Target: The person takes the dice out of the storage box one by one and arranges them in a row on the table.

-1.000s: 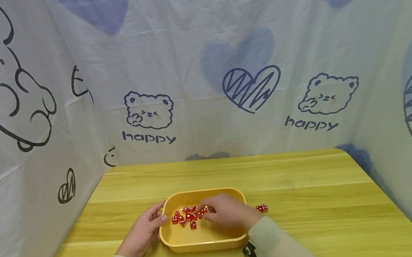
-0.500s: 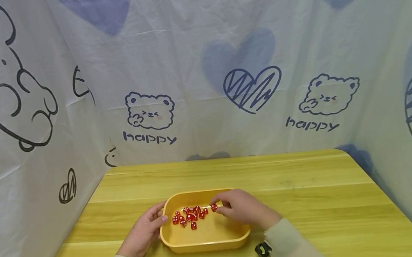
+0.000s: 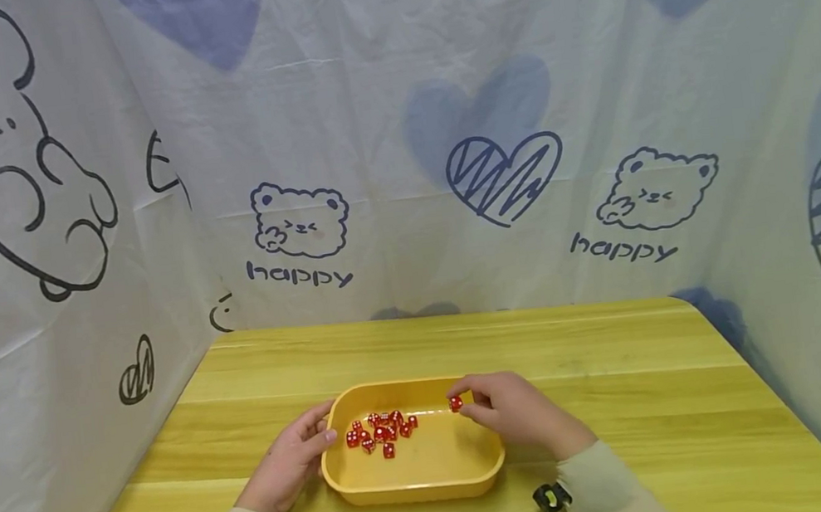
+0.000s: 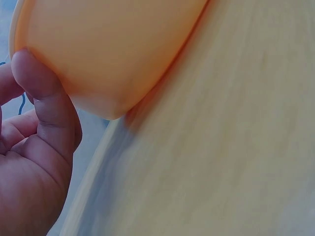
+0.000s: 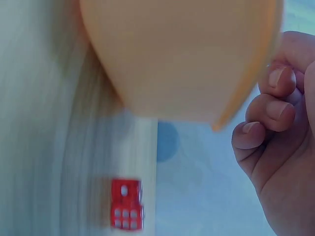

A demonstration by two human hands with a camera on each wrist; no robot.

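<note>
A yellow plastic tray (image 3: pixel 420 493) stands on the table, with several red dice (image 3: pixel 380 433) grouped in its left half. My left hand (image 3: pixel 293 460) grips the tray's left end, thumb at the rim; the left wrist view shows that thumb against the tray (image 4: pixel 113 54). At the tray's right end, my right hand (image 3: pixel 521 415) pinches one red die (image 3: pixel 456 404) between thumb and index finger, over the inside near the far right corner. In the right wrist view its other fingers (image 5: pixel 270 113) are curled, and the pinched die is hidden.
Two more red dice (image 5: pixel 126 204) lie on the wood-grain table (image 3: pixel 618 368) to the right of the tray, hidden behind my right hand in the head view. A white printed curtain (image 3: pixel 408 231) encloses the table at the back and sides.
My right hand has moved right from the group of dice toward the tray's right end, carrying one die between its fingertips. My left hand keeps its hold on the tray.
</note>
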